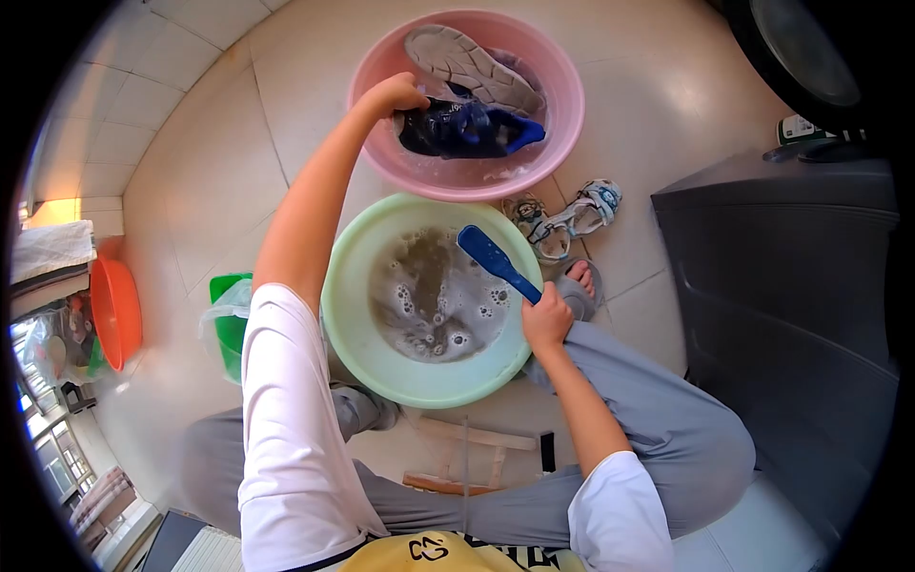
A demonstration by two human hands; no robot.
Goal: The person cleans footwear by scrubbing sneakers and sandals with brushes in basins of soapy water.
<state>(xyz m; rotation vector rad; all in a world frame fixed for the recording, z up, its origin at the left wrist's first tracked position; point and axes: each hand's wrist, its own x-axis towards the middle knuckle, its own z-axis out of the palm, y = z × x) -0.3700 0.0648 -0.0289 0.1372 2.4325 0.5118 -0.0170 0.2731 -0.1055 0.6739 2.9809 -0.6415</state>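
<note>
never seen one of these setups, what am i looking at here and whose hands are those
There is no machine here: a person works with two bare hands. The single picture comes from a camera on their head, looking down at the tiled floor. On it stand a pink basin and a pale green basin of cloudy, bubbly water. The left hand holds one end of a dark blue shoe in the pink basin, beside an upturned shoe. The right hand holds a blue tool, its underside hidden.
</note>
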